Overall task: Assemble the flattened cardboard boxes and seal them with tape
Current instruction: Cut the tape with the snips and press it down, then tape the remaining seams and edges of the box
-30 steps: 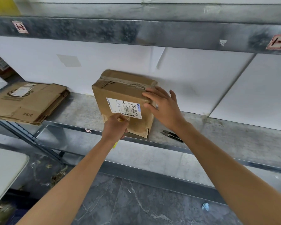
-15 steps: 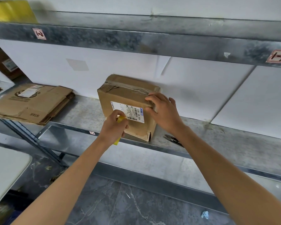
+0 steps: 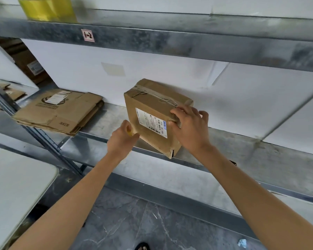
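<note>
Grey stone floor [image 3: 134, 222] lies below the box [image 3: 150, 103]. The left hand [image 3: 120, 141], at the box's lower left corner, curls around a small yellow item [image 3: 129, 132]. The right hand [image 3: 190, 127] grips its upper right edge. The box sits tilted on the metal shelf [image 3: 260, 159], labelled face forward, long axis running down-right. Flat cardboard [image 3: 61, 112] lies to its left, a white wall [image 3: 242, 98] behind, and a yellow roll [image 3: 47, 9] above-left.

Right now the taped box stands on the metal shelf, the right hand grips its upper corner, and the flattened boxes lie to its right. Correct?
Not fully. The head view shows the flattened boxes lying to the left of the taped box, not its right. The rest holds: the box stands on the metal shelf and the right hand grips its upper corner.
</note>
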